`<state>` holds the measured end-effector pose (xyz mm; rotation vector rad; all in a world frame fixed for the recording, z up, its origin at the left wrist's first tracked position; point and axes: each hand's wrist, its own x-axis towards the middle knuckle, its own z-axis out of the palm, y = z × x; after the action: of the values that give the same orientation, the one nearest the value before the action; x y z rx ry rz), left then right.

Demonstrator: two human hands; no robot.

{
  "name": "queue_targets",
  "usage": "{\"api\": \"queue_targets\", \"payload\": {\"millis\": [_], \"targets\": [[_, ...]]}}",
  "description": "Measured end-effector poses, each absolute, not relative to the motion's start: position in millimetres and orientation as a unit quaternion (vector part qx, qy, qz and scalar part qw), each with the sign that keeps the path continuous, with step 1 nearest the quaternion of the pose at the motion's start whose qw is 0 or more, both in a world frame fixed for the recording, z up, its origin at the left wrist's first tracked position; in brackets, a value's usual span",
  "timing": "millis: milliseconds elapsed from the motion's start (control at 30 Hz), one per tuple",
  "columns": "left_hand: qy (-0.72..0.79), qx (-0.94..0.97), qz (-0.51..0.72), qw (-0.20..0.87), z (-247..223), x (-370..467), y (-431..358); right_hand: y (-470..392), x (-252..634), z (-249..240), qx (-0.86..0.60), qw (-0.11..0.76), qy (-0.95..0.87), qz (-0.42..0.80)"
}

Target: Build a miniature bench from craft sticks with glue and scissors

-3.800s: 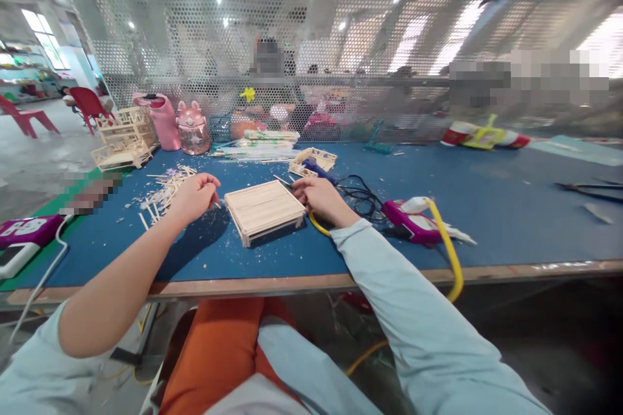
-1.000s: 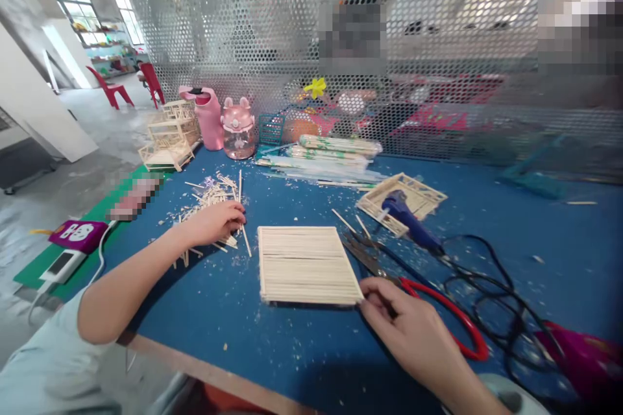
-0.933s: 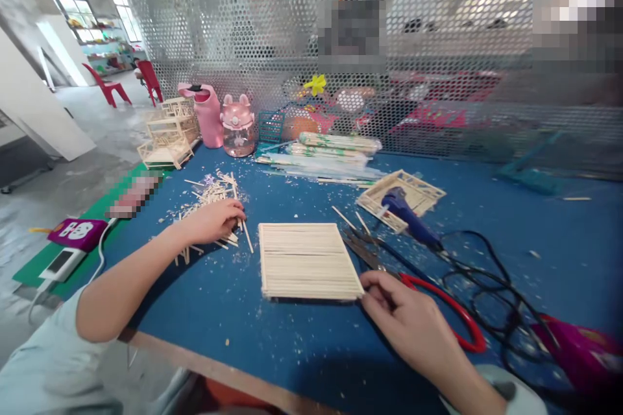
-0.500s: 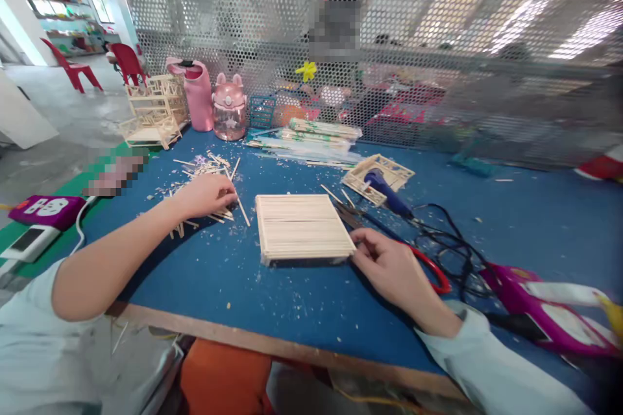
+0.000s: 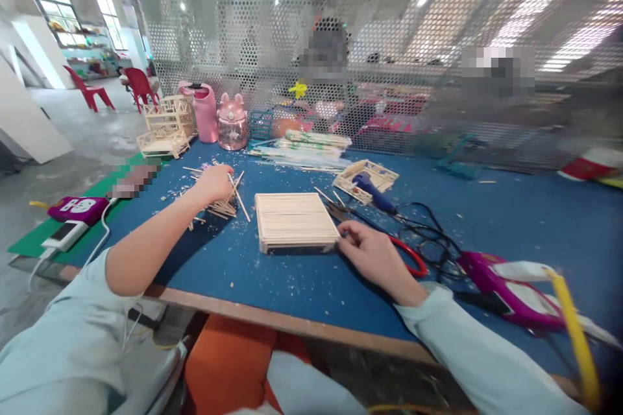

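my left hand (image 5: 217,183) reaching forward, palm down, fingers curled, my right hand (image 5: 372,253) lower, thumb and fingers bent inward

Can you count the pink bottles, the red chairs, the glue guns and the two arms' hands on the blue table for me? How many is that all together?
Pink bottles: 2
Red chairs: 2
Glue guns: 1
Hands: 2
Total: 7

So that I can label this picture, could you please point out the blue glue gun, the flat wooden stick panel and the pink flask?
Blue glue gun (image 5: 377,194), head view, on its handle
Flat wooden stick panel (image 5: 296,220), head view, on its top
Pink flask (image 5: 206,118), head view, on its body
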<state>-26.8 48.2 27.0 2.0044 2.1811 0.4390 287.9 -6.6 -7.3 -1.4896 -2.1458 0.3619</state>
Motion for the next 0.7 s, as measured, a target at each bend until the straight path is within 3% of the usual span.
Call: {"api": "queue_targets", "payload": {"millis": [400,700], "targets": [[0.725,0.680,0.110,0.006,23,-32,39,-7,289,-8,-0.537,0.227,-0.806,0.097],[0.696,0.711,0.098,0.038,8,1,39,-8,288,-9,-0.532,0.214,-0.816,0.071]]}}
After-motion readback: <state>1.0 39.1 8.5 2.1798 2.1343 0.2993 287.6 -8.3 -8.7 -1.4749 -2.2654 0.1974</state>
